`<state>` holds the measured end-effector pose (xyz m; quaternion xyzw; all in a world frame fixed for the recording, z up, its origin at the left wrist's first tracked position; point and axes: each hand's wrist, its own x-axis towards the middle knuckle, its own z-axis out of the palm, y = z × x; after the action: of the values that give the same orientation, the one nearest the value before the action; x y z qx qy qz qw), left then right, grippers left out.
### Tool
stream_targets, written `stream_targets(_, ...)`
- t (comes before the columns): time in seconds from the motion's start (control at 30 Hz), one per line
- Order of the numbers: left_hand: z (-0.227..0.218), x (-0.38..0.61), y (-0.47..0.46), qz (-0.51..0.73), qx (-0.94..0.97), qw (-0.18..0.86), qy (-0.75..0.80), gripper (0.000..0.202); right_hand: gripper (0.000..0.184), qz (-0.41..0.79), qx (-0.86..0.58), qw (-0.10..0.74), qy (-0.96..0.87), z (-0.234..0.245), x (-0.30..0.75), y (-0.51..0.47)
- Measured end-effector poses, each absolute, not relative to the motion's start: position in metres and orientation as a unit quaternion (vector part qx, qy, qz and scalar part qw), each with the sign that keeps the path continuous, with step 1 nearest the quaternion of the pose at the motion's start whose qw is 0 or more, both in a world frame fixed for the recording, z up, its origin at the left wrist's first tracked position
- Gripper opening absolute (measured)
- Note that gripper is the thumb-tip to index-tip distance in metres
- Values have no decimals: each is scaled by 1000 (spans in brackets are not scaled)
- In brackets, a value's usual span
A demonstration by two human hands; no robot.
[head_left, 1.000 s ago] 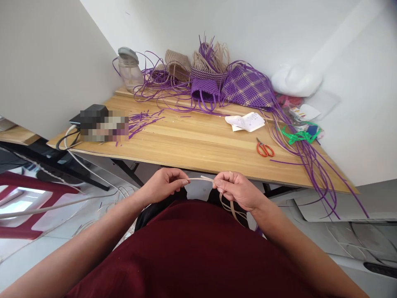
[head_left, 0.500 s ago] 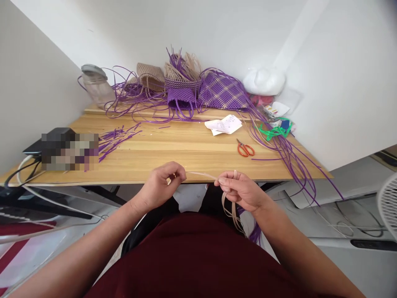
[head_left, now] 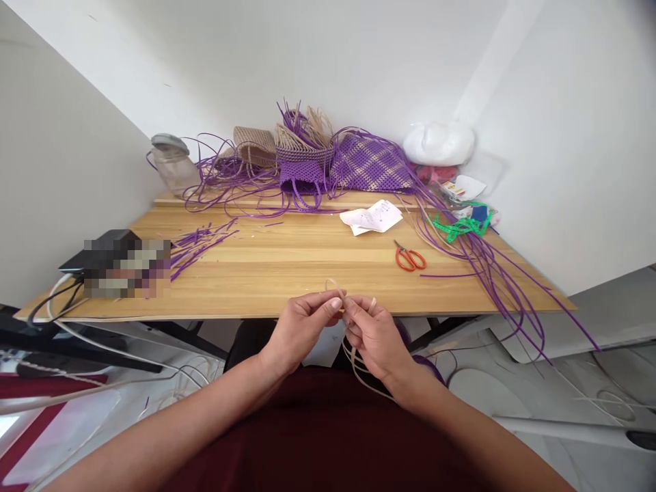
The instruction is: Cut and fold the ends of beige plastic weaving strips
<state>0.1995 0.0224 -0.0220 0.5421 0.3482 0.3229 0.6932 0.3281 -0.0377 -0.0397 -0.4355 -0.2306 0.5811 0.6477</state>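
Observation:
My left hand [head_left: 306, 326] and my right hand [head_left: 376, 335] meet over the near edge of the wooden table [head_left: 266, 263]. Both are closed in a pinch on a thin beige weaving strip [head_left: 332, 283], which bows up in a small loop above the fingertips. More of the strip hangs in loose loops below my right hand, toward my lap. Where exactly the fingers grip it is partly hidden. Orange-handled scissors [head_left: 410, 259] lie on the table beyond my right hand.
Along the wall stand a purple-and-beige woven bag [head_left: 372, 164], a small purple basket [head_left: 301, 179], a beige woven piece [head_left: 255, 147] and a jar [head_left: 174, 167]. Folded paper [head_left: 372, 217], cut purple strips [head_left: 197, 246], a green tape [head_left: 464, 227] and long purple strands [head_left: 505, 287] lie about.
My hands have come together from apart; the strip that was stretched between them now bends into a small loop. The head view has shifted slightly.

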Motion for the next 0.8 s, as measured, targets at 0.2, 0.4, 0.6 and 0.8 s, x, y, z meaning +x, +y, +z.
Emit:
stream_targets(0.2, -26, 209, 18, 365, 452, 717, 384, 33, 31, 528, -438, 680, -258, -50, 317, -34)
stream_targets(0.4, -29, 211, 17, 404, 432, 707, 387, 30, 31, 479, -467, 674, -314, -56, 315, -29)
stream_targets(0.6, -30, 208, 21, 425, 442, 694, 376, 25, 28, 475, -462, 653, -366, -52, 309, -29)
stream_targets(0.8, -22, 193, 35, 415, 510, 660, 362, 23, 34, 293, -623, 474, -549, -29, 366, -28)
